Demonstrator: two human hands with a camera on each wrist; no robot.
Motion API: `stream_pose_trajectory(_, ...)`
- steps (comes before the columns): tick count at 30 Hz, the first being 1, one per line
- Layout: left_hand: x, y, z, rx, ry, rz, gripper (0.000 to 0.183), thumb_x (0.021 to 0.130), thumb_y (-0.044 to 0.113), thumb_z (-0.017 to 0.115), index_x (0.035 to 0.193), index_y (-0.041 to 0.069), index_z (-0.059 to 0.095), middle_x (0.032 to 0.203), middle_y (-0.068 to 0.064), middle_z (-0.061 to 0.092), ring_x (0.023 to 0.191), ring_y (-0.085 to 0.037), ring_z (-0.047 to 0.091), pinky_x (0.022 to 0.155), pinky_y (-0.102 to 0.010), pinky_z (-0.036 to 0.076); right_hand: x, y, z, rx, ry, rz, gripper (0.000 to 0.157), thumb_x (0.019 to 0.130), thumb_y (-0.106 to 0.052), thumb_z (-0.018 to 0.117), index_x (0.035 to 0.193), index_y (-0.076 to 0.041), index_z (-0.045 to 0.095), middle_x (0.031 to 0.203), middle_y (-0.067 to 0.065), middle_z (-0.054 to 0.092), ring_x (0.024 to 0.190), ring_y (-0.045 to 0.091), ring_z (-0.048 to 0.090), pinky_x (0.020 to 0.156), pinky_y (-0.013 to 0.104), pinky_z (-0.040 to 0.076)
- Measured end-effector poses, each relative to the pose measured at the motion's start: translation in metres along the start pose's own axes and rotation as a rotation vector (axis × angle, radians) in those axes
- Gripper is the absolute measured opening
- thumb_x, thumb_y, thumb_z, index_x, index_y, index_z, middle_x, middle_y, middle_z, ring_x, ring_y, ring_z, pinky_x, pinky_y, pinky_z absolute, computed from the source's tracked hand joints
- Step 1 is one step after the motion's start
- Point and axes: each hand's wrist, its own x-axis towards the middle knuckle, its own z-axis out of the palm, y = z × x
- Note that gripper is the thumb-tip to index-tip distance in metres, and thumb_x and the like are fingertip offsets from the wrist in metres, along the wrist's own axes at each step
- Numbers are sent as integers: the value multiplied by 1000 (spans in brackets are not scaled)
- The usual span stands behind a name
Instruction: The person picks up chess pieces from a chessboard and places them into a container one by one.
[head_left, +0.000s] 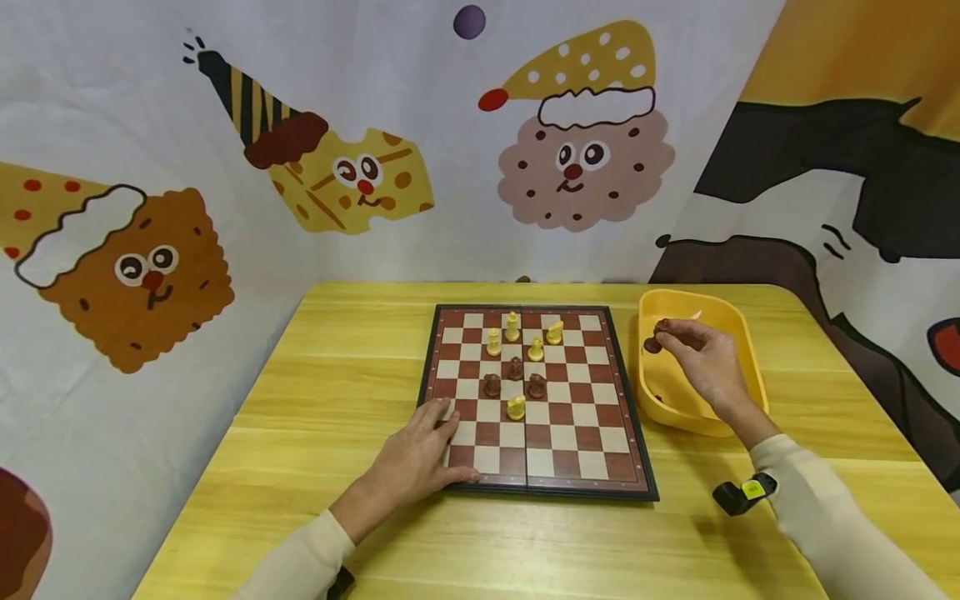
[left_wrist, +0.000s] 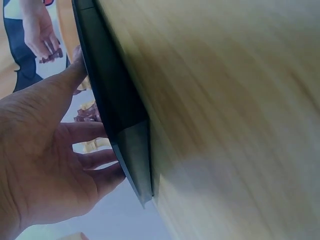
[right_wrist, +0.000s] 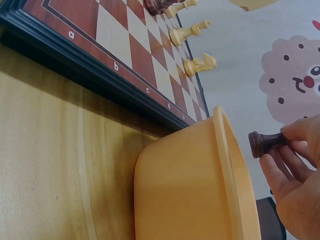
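A folding chessboard (head_left: 592, 417) lies on the table with several cream and dark brown chess pieces on its squares. My left hand (head_left: 412, 458) rests with spread fingers on the board's near left corner. In the left wrist view, fingers (left_wrist: 107, 177) reach over the dark board edge (left_wrist: 107, 75). Above the yellow plastic bin (head_left: 752, 367), my right hand (head_left: 708, 367) pinches a dark brown chess piece (right_wrist: 259, 144) near its top. The piece lies sideways, its wide base pointing toward the board. Fingers cover its head, so its kind cannot be told.
On the board stand a cream knight (head_left: 516, 407), a cream pawn (head_left: 536, 349) and a dark brown piece (head_left: 491, 385), among others. The bin sits close to the board's right edge. A cartoon-printed cloth (head_left: 450, 258) hangs behind the wooden table (head_left: 330, 375).
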Motion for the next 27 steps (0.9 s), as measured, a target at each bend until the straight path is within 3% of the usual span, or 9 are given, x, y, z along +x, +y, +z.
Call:
stream_pose_trajectory(4,0,0,-1,-6,7,3,95,80,65,74,141,-5,56,150,-25,42,138,-42,40,87,-50,58,-2,0,-1,-6,9,7,35,100,-20,69,121,8,69,106,0,73,92,-1,67,81,9,50)
stream_pose_trajectory(11,0,0,-1,-10,12,5,94,80,64,76,140,-5,57,148,-25,43,137,-41,41,86,-49,58,-5,-1,-2,12,0,11,36,99,-21,71,120,7,69,105,5,75,90,3,70,82,10,50)
stream_pose_trajectory(19,3,-1,-1,-3,4,-15,94,77,68,76,139,-1,60,148,-23,45,137,-39,42,88,-49,57,-4,3,-6,57,20,-24,31,97,-13,72,116,11,68,100,-4,74,89,5,71,80,12,53)
stream_pose_trajectory(27,3,1,-3,-42,8,-30,96,74,67,79,138,-2,61,147,-25,45,137,-40,42,89,-52,56,-3,4,-12,30,27,-17,33,96,-15,74,117,10,69,101,-6,74,89,0,68,79,11,52)
